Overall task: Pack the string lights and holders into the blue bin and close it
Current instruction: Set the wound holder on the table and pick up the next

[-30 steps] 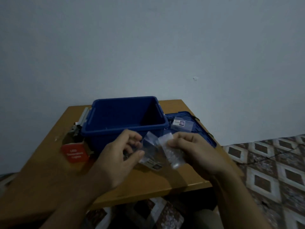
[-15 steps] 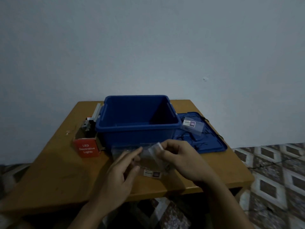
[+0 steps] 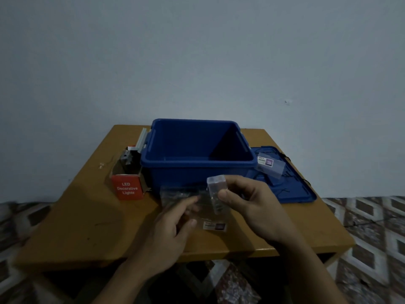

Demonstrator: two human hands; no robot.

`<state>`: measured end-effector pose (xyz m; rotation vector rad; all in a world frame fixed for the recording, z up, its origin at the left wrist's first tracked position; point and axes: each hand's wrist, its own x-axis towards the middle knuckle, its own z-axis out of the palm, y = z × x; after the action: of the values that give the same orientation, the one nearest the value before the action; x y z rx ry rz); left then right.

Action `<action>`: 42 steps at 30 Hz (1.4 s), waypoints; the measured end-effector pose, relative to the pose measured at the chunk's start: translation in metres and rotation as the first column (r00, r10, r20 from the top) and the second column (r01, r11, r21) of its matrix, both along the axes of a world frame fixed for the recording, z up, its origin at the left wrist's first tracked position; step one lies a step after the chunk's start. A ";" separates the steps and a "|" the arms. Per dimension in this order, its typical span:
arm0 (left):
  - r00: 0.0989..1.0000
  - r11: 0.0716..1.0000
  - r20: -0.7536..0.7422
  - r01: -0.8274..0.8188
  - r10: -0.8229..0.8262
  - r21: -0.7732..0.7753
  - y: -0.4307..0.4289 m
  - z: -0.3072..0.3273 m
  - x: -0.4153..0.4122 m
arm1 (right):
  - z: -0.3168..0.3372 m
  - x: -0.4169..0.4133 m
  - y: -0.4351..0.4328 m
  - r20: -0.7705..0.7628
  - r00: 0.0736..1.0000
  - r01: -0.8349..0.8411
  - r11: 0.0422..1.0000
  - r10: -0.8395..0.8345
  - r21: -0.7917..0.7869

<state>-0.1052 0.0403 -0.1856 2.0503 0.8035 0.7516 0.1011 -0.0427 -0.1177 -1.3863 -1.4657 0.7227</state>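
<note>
While your left hand pinches a clear bag, your right hand grips a small clear packet.

The blue bin stands open and upright. Its lid lies flat at its 3 o'clock, with a clear packet on top. The red LED Decorative Lights box sits at 9 o'clock. At 6 o'clock my right hand pinches a small clear case and my left hand holds a clear bag.

Smooth blue plastic bin with matching lid; clear glossy plastic packet; matt wooden table; red cardboard box.
</note>
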 end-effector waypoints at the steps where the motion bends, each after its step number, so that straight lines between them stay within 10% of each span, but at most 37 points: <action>1: 1.000 1.000 0.000 0.001 -0.001 -0.002 0.000 0.000 0.000 | -0.002 0.000 0.000 0.038 0.999 0.021 1.000 -0.021 0.009; 21: 0.943 0.998 0.326 -0.053 0.063 -0.042 -0.007 -0.007 0.000 | 0.012 -0.019 0.003 0.637 0.770 0.087 0.995 -0.040 -0.043; 42: 0.957 0.991 0.285 -0.090 0.058 0.101 -0.008 -0.006 0.002 | 0.034 -0.034 0.013 0.826 0.555 0.084 0.981 0.100 -0.176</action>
<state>-0.1034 0.0323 -0.1920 1.9594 0.6900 1.1255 0.0672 -0.0295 -0.0837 -2.0390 -2.1712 0.1567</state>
